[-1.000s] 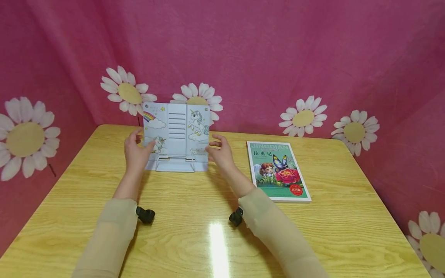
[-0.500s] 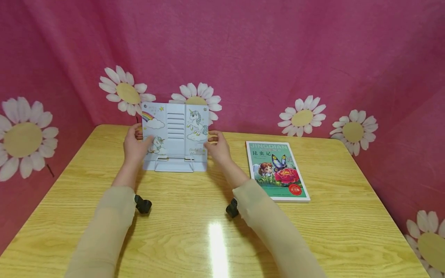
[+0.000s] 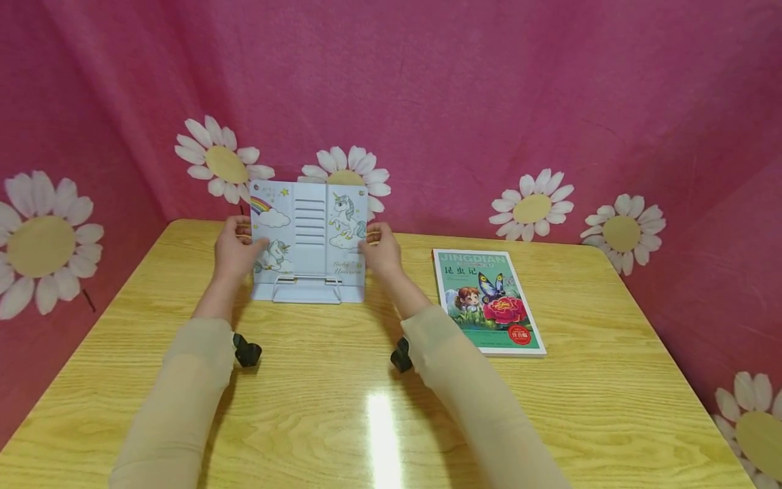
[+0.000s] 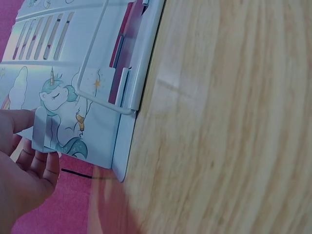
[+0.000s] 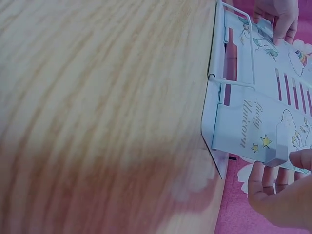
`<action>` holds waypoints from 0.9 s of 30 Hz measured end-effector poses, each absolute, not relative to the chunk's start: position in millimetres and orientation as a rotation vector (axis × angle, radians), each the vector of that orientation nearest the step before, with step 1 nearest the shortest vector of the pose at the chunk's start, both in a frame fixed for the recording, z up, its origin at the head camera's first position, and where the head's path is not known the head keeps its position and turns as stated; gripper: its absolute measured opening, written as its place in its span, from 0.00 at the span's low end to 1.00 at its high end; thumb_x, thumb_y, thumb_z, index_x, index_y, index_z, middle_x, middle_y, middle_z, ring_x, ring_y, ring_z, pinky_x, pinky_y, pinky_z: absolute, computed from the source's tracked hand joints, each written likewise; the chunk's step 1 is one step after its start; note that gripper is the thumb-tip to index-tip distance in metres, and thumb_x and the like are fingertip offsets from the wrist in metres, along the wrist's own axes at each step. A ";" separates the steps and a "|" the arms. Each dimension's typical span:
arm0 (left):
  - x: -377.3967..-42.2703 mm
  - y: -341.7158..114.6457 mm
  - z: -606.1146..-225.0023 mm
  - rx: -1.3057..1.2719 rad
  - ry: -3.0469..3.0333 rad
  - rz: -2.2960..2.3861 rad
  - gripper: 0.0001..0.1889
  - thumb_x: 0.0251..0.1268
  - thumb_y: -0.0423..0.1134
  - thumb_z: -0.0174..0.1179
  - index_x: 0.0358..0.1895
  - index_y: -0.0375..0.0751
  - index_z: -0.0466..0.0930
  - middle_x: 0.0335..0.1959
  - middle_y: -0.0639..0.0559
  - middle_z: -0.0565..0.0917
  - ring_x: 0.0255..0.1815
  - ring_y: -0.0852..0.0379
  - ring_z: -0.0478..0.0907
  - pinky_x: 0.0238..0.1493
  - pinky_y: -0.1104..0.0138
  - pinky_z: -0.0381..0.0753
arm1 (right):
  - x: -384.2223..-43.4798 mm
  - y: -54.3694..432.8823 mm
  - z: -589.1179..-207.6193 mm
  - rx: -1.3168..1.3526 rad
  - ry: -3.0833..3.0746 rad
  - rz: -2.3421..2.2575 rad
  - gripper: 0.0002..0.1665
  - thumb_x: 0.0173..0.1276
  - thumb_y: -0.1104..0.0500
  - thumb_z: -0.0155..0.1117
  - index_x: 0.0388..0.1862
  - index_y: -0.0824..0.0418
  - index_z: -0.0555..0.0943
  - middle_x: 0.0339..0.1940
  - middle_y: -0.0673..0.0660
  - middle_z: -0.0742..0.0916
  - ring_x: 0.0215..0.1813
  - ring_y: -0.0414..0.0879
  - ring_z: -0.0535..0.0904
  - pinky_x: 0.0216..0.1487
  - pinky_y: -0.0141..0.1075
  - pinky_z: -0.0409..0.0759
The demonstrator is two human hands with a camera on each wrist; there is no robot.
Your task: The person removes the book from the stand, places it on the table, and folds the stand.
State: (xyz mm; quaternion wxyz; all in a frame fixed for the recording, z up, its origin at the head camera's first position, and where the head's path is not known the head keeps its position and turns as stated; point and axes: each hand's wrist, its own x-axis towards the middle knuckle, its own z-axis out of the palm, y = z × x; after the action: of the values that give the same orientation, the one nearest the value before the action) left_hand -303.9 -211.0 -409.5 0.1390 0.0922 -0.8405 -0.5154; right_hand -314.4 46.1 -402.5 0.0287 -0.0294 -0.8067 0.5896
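A white book stand (image 3: 309, 261) printed with unicorns, a rainbow and clouds stands upright near the back of the table, left of centre. Slots run down its middle, and a wire page holder (image 3: 307, 292) spans its bottom ledge. My left hand (image 3: 235, 251) grips the stand's left edge, thumb in front and fingers behind. In the left wrist view that thumb lies at a small side clip (image 4: 41, 129). On the opposite edge my right hand (image 3: 381, 252) pinches the panel; the right wrist view has its thumb beside another clip (image 5: 279, 146), fingers curled behind.
A green-covered children's book (image 3: 491, 302) with a butterfly and a red flower lies flat to the right of the right hand. Behind the wooden table (image 3: 318, 407) hangs a pink curtain (image 3: 427, 88) printed with large daisies, also enclosing both sides.
Both hands have shifted slightly up along the stand's edges, and the forearms have moved a little forward. My right fingers have closed in on the right edge. The stand stays nearly in place.
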 end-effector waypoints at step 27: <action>-299.5 -208.6 -405.7 0.226 -2.447 -1.502 0.24 0.63 0.33 0.60 0.60 0.36 0.62 0.46 0.45 0.68 0.43 0.53 0.66 0.45 0.69 0.69 | -317.1 43.2 -399.6 -0.073 -2.544 1.627 0.13 0.66 0.67 0.58 0.48 0.63 0.70 0.37 0.57 0.77 0.38 0.46 0.73 0.34 0.31 0.72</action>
State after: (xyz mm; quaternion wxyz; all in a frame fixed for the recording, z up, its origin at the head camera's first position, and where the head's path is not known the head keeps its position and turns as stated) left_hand -299.5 -208.6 -405.7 0.1302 0.0777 -0.8424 -0.5170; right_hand -317.1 43.2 -399.6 0.0603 -0.0241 -0.8408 0.5375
